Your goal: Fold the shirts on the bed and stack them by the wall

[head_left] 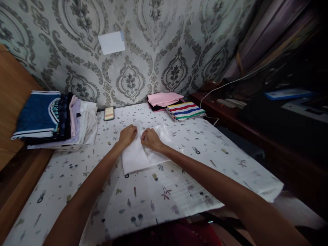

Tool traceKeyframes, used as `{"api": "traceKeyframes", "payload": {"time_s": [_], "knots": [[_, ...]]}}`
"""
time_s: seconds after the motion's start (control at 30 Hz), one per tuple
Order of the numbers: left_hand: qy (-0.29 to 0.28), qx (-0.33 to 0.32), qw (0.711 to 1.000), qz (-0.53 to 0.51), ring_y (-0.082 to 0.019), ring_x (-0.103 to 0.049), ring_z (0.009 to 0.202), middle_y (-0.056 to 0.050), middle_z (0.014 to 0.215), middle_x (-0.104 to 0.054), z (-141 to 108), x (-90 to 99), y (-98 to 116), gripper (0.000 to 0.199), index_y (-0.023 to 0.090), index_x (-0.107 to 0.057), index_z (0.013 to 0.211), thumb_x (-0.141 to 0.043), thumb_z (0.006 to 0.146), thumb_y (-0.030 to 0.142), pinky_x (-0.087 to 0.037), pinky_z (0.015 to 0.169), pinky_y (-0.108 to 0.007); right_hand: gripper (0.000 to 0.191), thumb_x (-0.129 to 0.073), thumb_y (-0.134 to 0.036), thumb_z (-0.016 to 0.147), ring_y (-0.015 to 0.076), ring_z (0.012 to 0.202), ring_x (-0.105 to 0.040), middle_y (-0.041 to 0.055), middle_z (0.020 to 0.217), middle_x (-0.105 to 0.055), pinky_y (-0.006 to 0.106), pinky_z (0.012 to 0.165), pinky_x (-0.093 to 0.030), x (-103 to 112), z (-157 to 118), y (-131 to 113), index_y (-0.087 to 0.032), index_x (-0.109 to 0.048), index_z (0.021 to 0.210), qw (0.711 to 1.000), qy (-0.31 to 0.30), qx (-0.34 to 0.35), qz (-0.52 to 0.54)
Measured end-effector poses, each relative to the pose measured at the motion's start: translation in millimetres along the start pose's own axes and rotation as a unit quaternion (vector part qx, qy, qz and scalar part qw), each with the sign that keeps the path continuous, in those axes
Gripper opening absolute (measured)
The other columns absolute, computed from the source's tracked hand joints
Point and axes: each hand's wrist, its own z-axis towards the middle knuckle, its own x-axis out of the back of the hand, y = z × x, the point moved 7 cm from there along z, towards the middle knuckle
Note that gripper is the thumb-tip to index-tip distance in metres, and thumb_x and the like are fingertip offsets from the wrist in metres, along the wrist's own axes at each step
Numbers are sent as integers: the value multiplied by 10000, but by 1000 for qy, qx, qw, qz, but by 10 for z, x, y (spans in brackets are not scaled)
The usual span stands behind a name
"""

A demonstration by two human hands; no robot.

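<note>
A white cloth (134,158), partly folded, lies on the patterned sheet in front of me. My left hand (128,135) is closed on its far left edge, fingers curled in. Close beside it, my right hand (151,138) grips the same cloth near the middle, thumb and fingers pinched together. The right part of the cloth spreads out thin and crumpled beyond my right wrist. My fingertips and the exact edge they pinch are partly hidden.
A stack of folded clothes (44,114) stands at the left. Pink folded cloth (165,99) and a striped folded cloth (186,111) lie at the back right. A small box (109,113) sits by the wall. A dark wooden surface with a white cable (233,82) borders the right.
</note>
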Motion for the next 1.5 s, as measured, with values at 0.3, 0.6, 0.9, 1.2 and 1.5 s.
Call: {"api": "traceKeyframes", "payload": {"time_s": [0.3,0.6,0.9,1.2,1.5], "knots": [[9,14,1000,1,-237,-632,936,-60,951,-699,29,47,-13,144,223,-632,965,-512,908,167,-475,797,-336,115,-648,-87,778,230,1009,-555,101,1032,-646,328,922,-418,11,-44,-36,-154,-742,780,999,-7,35,-20],[-15,-70,997,-28,-263,-576,1181,-141,1274,-609,-384,-90,239,294,161,-587,1217,-420,984,226,-437,1044,-409,179,-616,-148,848,245,1098,-525,103,1112,-624,347,969,-401,114,-247,9,-162,-742,975,999,18,20,28],[27,-57,990,-125,-225,-588,1096,-73,1136,-639,-697,220,245,256,216,-588,1130,-387,971,217,-471,999,-371,140,-636,-284,897,164,817,-614,38,912,-707,259,686,-402,111,-645,-47,-192,-735,862,996,-80,-35,33],[-6,-80,990,-115,-244,-579,1154,-103,1206,-629,-1139,126,473,236,219,-547,1171,-425,987,300,-472,1032,-413,111,-626,-187,843,167,826,-628,27,899,-722,252,694,-408,86,-573,-51,-195,-729,885,995,-54,-62,48],[-35,-138,986,-90,-271,-486,1374,-150,1438,-555,-1263,50,512,351,203,-490,1311,-431,1000,355,-393,1155,-495,227,-528,-169,930,176,932,-605,77,1056,-675,264,816,-426,130,-429,-206,-164,-683,1095,1000,-8,10,6]]}}
